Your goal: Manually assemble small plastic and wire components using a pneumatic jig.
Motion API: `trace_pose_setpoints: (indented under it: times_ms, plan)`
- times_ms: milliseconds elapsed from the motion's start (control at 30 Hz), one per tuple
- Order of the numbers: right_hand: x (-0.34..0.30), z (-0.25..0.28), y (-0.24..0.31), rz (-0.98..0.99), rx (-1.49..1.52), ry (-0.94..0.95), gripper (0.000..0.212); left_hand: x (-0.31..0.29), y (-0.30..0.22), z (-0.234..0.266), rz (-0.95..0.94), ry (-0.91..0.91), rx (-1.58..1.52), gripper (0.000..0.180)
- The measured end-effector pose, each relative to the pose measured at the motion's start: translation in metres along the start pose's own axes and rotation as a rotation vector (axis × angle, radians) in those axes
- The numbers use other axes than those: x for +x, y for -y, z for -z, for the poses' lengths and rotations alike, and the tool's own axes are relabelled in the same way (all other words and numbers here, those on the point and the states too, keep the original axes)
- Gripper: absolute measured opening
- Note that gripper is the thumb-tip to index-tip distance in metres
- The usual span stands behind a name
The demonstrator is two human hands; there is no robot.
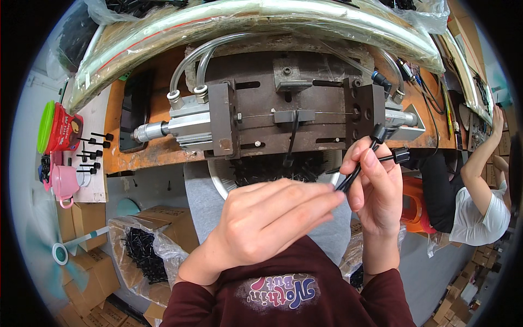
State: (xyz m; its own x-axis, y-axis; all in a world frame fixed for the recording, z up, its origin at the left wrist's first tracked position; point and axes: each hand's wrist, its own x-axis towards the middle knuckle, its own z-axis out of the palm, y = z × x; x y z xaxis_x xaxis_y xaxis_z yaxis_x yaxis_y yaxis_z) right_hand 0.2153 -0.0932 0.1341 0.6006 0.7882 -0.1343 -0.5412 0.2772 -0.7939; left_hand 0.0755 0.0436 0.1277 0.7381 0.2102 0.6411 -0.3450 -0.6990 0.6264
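Above your lap, just in front of the workbench (327,147) edge, your right hand (376,182) is raised with its palm partly turned inward. Thumb and forefinger are pinched on a small bunch of black stemmed parts (354,175); at least two ribbed caps show beyond the fingers, one pointing up, one pointing right. Your left hand (269,218) crosses from the lower left, back uppermost, fingers nearly straight and together. Its fingertips reach the lower ends of the stems; its thumb is hidden, and whether it grips or merely touches cannot be told.

Behind your hands, the dark metal fixture (261,133) carries a cylinder at each side, with clear tubes (188,57) rising from the fittings. At its centre, a single black part (295,136) lies across a small grey block (280,116), its capped end hanging toward you. Beneath, a white basin (217,182) holds a heap of similar black pieces.

To your left, further black pieces lie on a pale side table (98,188) beside a pink cup (64,184); below, a plastic-lined carton (177,224) contains more. At far right sits a co-worker (479,218) in a white shirt.
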Motion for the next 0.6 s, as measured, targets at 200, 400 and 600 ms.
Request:
trace_pose_setpoints:
  times_ms: [200,400,600]
  plan:
    - [0.006,0.008,0.005,0.306,-0.102,-0.090,0.021,-0.004,-0.006,0.013,0.132,0.018,-0.100,0.030]
    - [0.003,0.002,0.006,0.478,-0.485,-0.151,0.026,-0.010,0.010,-0.008,0.182,-0.033,0.348,0.029]
    - [-0.002,-0.004,0.000,0.535,-0.521,-0.143,0.021,0.000,0.015,-0.014,0.130,0.061,0.622,0.026]
